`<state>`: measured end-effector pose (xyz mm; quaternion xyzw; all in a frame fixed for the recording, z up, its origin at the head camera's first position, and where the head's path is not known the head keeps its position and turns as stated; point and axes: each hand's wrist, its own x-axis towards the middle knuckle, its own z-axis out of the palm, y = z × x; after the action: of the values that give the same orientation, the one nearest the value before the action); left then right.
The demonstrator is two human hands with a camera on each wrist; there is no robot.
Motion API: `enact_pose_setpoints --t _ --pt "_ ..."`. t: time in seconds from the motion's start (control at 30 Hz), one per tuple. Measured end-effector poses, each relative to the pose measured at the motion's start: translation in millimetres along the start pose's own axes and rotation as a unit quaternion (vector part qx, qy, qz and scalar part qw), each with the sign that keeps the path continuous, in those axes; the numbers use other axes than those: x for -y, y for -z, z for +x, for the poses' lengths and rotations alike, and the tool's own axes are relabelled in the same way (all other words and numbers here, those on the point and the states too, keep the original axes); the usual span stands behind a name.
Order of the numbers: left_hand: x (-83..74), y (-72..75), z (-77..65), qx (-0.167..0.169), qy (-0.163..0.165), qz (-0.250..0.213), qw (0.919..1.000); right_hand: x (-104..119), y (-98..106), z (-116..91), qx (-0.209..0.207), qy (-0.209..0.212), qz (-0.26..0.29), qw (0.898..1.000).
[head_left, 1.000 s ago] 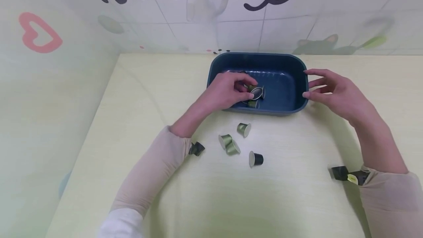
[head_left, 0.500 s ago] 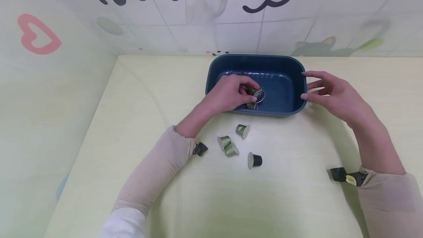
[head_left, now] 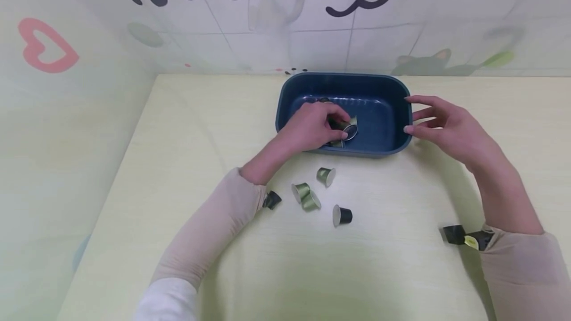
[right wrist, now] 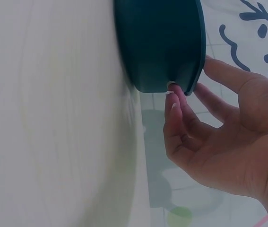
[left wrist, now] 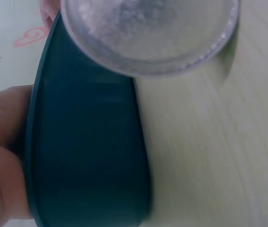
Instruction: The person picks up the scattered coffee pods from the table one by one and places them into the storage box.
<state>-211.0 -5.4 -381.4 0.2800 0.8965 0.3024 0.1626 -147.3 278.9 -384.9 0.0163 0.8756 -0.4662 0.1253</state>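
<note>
A dark blue plastic bin (head_left: 379,152) stands on the table by the back wall. My left hand (head_left: 312,123) reaches over its near left rim, pinching a coffee capsule (head_left: 351,132) between thumb and fingers inside. More capsules lie under and beside that hand, partly hidden. At the bin's right end, my right hand (head_left: 450,120) grips the rim, thumb inside; the right wrist view shows its other fingers (right wrist: 176,111) curled at the outer wall. In the left wrist view, part of the left hand (left wrist: 4,156) shows behind the bin wall, and a capsule's round foil lid (left wrist: 150,35) looms close.
In front of the bin lie two touching green capsules (head_left: 311,201), another green capsule (head_left: 326,176) and a black capsule (head_left: 342,215). Small black wrist devices (head_left: 466,237) stick out at both sleeves. The wall (head_left: 267,38) runs right behind the table.
My left hand has shifted slightly right and down inside the bin, and the pinched capsule has tilted with it. My right hand stays at the rim. The whole head view has drifted a little.
</note>
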Motion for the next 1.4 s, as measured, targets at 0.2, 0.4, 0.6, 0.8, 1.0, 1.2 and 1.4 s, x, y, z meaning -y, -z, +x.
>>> enact_pose_setpoints --t 0.2,0.4,0.6,0.8,1.0,1.2,1.4 --pt "-0.5 -2.7 0.0 -0.005 0.006 0.023 0.9997 -0.4 0.3 0.3 0.000 0.000 0.003 1.000" --pt "0.9 -3.5 -0.5 -0.009 0.003 0.026 0.9996 -0.7 -0.3 0.3 -0.001 -0.002 0.001 1.000" --pt "1.9 -5.2 -0.4 -0.009 0.002 0.019 0.9998 -0.6 -0.5 -0.1 0.003 -0.007 -0.001 1.000" --pt "2.3 -5.3 -1.2 -0.012 0.001 0.013 0.9998 -0.3 -0.8 0.0 0.000 0.001 0.008 1.000" --pt "2.1 -4.4 -1.0 -0.016 -0.005 0.007 0.9998 0.0 -0.3 0.2 -0.003 0.007 0.012 1.000" --pt "2.5 -2.1 -3.6 -0.020 -0.026 -0.029 0.9991 0.7 -0.5 -0.4 -0.001 0.006 0.022 1.000" --pt "3.1 -0.5 -7.6 -0.042 -0.060 -0.070 0.9948 0.2 -0.3 -0.7 0.013 -0.007 0.060 0.998"
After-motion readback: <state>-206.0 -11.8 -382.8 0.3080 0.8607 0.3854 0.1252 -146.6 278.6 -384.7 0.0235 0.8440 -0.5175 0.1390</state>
